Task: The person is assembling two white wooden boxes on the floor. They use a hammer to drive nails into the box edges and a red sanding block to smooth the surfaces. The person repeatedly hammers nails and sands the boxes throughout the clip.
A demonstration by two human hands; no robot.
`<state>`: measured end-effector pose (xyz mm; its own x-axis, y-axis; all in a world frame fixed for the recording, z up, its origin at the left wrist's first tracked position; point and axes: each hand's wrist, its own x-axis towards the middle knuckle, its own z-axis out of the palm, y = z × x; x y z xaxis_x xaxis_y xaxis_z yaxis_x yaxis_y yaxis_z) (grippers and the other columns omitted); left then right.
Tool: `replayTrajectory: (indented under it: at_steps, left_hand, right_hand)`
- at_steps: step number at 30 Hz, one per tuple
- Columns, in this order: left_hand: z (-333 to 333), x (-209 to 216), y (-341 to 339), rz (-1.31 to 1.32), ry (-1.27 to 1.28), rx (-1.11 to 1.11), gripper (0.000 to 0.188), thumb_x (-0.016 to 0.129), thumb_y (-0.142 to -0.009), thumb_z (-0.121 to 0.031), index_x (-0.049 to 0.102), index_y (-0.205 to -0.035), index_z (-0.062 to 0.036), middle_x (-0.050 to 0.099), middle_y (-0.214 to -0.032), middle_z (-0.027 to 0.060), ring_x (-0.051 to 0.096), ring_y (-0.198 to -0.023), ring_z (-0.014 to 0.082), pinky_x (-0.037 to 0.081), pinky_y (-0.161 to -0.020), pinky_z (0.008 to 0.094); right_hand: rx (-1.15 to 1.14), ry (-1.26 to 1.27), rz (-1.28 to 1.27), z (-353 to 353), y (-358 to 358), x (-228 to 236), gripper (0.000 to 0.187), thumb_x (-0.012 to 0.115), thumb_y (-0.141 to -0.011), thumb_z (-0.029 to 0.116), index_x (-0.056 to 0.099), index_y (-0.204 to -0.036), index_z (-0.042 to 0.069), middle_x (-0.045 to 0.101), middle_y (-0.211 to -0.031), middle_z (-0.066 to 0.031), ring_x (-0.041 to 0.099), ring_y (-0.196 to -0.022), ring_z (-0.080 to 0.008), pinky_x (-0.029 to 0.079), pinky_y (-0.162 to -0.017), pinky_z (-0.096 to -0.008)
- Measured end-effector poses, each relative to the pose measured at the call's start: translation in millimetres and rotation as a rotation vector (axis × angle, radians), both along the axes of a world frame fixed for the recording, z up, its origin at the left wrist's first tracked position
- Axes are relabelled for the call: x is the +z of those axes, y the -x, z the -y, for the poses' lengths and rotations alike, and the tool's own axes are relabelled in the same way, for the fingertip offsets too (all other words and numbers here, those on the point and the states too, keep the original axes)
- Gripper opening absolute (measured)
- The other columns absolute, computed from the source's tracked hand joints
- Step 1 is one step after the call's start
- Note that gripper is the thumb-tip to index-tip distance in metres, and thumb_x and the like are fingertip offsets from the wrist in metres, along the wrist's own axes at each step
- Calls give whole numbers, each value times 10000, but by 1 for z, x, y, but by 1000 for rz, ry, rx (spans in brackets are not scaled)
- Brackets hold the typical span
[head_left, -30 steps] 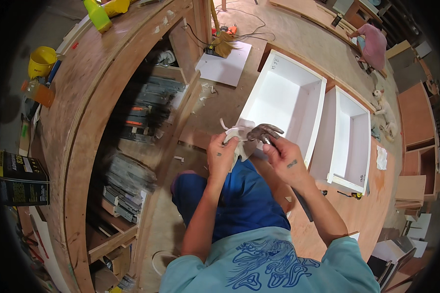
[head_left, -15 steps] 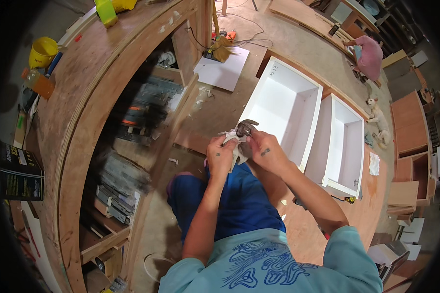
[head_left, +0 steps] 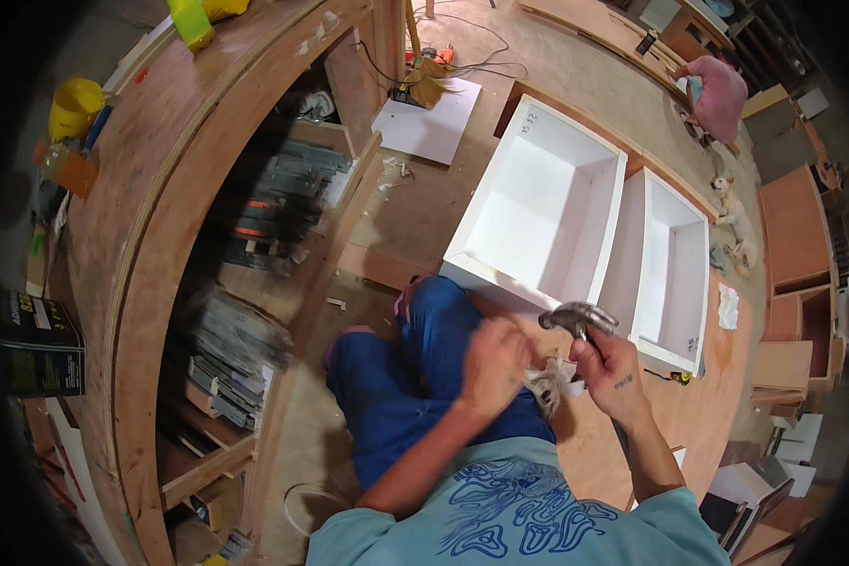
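A claw hammer (head_left: 580, 320) is in my right hand (head_left: 609, 375), its metal head raised above the fingers. My left hand (head_left: 497, 366) is over my thigh, its fingers curled together and blurred by motion; what they hold, if anything, cannot be made out. Between the two hands a crumpled whitish cloth bundle (head_left: 546, 387) lies at my right thigh, touching the wooden panel side. A white drawer box (head_left: 524, 222) stands just beyond my hands, with a second white drawer box (head_left: 672, 274) to its right.
A wooden cabinet frame (head_left: 151, 236) curves along my left, with stacked metal drawer slides (head_left: 226, 396) inside. A wooden panel (head_left: 670, 415) lies under the drawers. A white board (head_left: 434, 127) and a broom (head_left: 428, 90) are farther off. A dog (head_left: 738, 226) and another person (head_left: 717, 99) are at far right.
My hands have moved apart, nearer to me and to the right. The hammer is now held up in my right hand alone, and the cloth bundle has moved down beside my thigh.
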<state>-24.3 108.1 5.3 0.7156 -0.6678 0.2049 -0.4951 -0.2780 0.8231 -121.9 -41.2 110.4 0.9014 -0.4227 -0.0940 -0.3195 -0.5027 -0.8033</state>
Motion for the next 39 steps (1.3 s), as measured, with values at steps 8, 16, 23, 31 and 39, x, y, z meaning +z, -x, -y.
replayTrajectory:
  at_steps: [8,16,23,31,39]
  left_hand:
    - [-21,-3,-130,-159,-22,174,404,709,-907,-67,643,-1284,63,718,-1139,179,682,-938,244,530,-843,344]
    - [-31,-34,-150,-366,5,153,342,702,-901,-56,675,-1208,93,751,-977,202,705,-805,231,548,-783,282]
    - [15,23,-211,-181,-368,-60,318,727,-842,-266,739,-878,50,646,-675,231,623,-599,273,491,-624,409]
    - [38,25,-210,21,-570,-38,341,807,-782,-264,692,-689,44,633,-578,169,681,-602,275,527,-640,420]
    - [54,40,-195,227,-682,-49,297,806,-786,-240,699,-791,37,701,-848,257,693,-850,451,546,-764,495]
  right_hand:
    - [-23,-175,-146,-23,17,-25,199,646,-976,102,679,-1136,-12,658,-816,-171,621,-696,-268,510,-667,-371]
    - [198,61,233,-35,-3,-65,371,686,-902,57,630,-1259,-28,574,-857,-150,600,-719,-350,508,-636,-418]
    - [572,447,119,-43,-76,-68,512,616,-825,65,614,-1332,-3,590,-953,-114,651,-829,-299,570,-663,-404]
    - [700,700,20,-36,-116,-73,510,589,-847,117,609,-1347,23,649,-967,-106,674,-899,-266,584,-678,-383]
    - [724,756,-40,-36,-118,-61,496,612,-878,135,579,-1338,-46,677,-1035,-163,687,-931,-294,592,-732,-393]
